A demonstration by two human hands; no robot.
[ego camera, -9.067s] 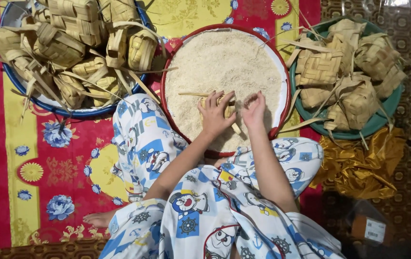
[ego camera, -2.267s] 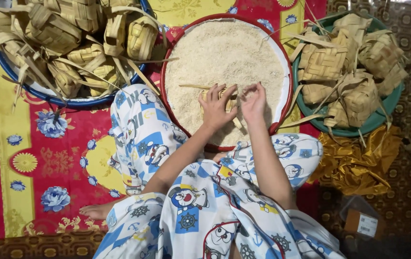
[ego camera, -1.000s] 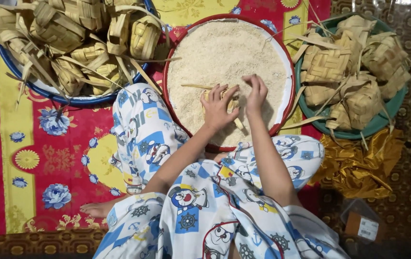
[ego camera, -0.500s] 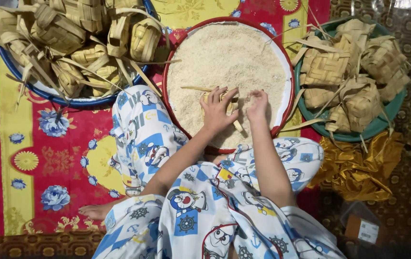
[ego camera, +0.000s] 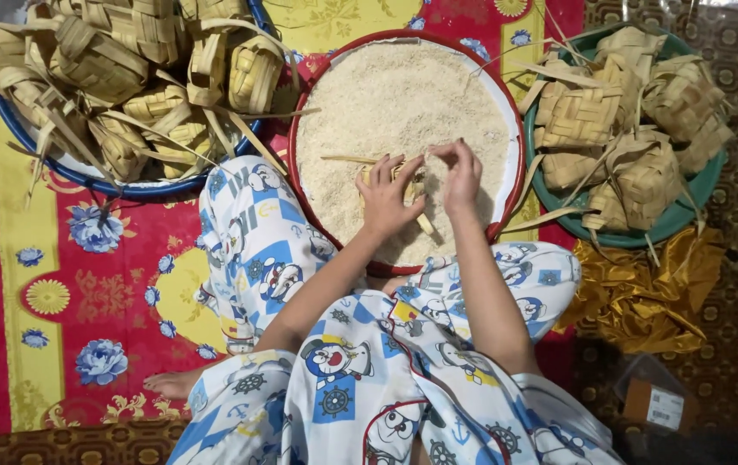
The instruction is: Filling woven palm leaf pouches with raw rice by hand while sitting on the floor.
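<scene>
Sitting cross-legged in cartoon-print pyjamas on a red and yellow floral mat, the person works over a red-rimmed bowl of raw rice that lies straight ahead at twelve o'clock. The left hand grasps a small woven leaf pouch, which rests low in the rice near the bowl's six o'clock edge; its fingers wrap the pouch from the left and mostly cover it, so only a corner and a loose leaf strip pointing toward nine o'clock show. The right hand hovers just beside it at three o'clock, fingertips pinched together as if around a few grains, though whether anything sits between them cannot be told.

The pouch looks light and springy, thin plaited leaf that would crush or gape if squeezed hard, so the safest hold seems to be a loose cupping around its corners with the opening kept upward. The rice is dry and loose, likely to slip through any slack grip.

At ten o'clock a blue basin is heaped with more woven pouches, their long leaf tails sticking out. At two o'clock a green basin holds another pile of pouches. A crumpled gold cloth lies below it at four o'clock, and a small box sits near five o'clock.
</scene>
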